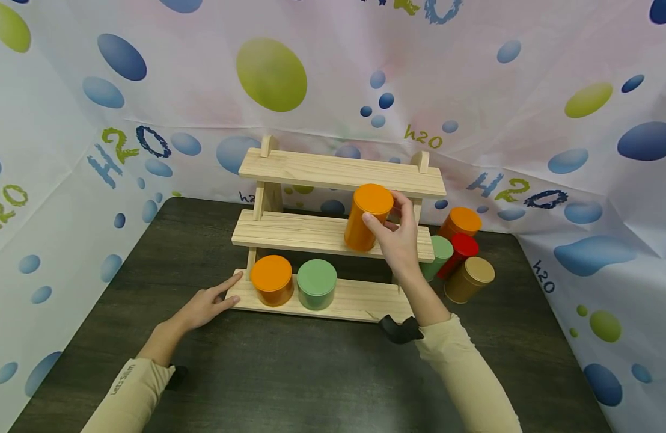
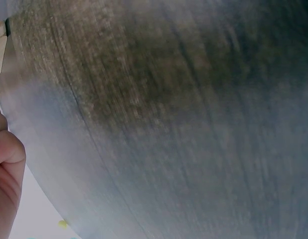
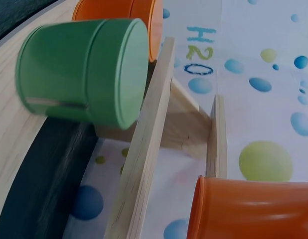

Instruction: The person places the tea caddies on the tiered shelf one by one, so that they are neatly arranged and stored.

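My right hand (image 1: 400, 243) grips a tall orange canister (image 1: 368, 219) with thumb and fingers around its upper side. The canister is upright, in front of the middle board of a three-tier wooden shelf (image 1: 295, 231); in the right wrist view its end (image 3: 253, 209) appears a little apart from the board. My left hand (image 1: 205, 305) touches the left end of the bottom board with extended fingertips; only a small part of it shows in the left wrist view. On that board stand a short orange canister (image 1: 271, 280) and a short green canister (image 1: 317, 284) side by side.
Right of the shelf, on the dark table (image 1: 290, 373), stand an orange canister (image 1: 461, 221), a green canister (image 1: 438, 255), a red canister (image 1: 460, 252) and a gold canister (image 1: 468, 279). The top board (image 1: 338, 171) spans above. A patterned curtain (image 1: 333, 72) hangs behind.
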Demonstrator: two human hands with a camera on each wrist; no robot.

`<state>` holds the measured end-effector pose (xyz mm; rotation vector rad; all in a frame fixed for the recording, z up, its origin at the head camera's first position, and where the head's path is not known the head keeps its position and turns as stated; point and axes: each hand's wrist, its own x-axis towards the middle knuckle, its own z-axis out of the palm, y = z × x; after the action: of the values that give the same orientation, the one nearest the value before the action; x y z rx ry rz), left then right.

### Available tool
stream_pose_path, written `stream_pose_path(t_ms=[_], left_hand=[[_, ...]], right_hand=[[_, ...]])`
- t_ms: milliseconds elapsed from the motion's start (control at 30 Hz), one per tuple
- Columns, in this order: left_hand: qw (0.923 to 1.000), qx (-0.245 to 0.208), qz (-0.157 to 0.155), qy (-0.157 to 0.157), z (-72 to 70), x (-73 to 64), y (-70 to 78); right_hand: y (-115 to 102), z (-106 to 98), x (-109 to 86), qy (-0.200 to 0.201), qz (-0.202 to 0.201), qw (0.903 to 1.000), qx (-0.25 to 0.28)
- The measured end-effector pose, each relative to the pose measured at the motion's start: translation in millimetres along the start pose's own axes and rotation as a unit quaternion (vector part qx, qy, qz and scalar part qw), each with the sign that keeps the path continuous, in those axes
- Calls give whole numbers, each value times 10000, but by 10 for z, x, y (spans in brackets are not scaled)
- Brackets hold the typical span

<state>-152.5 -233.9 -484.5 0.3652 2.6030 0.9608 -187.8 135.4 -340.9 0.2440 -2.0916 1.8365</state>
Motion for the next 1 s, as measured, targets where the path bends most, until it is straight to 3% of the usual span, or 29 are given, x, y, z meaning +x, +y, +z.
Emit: stream_pose_path(t_ms=[600,1000], left_hand=[[10000,50,-28,-29,-12,-1,-1],[10000,-37,-19,59,21,3,-18]], right_hand=[[-133,685,201,-984,-27,9950,-141],[-105,1004,223,-1398,354,9895,-101]])
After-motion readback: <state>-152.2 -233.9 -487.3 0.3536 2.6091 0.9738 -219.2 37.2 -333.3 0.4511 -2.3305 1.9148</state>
